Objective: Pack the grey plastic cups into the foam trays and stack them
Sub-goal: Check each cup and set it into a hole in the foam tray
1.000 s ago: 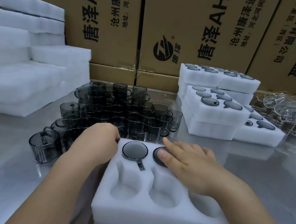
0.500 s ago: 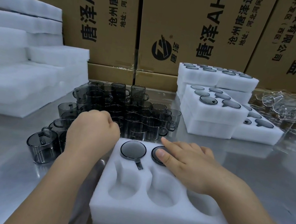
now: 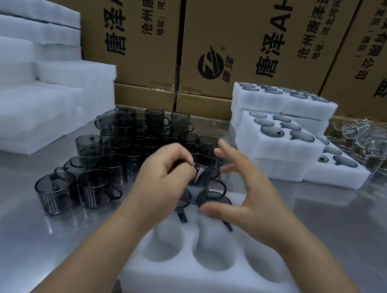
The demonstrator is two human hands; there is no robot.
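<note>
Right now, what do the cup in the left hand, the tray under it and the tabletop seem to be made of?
The cup: smoke-grey see-through plastic, glossy; the rim glints and shapes show through its wall. The tray: white foam, matte, with soft rounded pocket edges. The tabletop: probably stainless steel, brushed; it gives blurred reflections.
</note>
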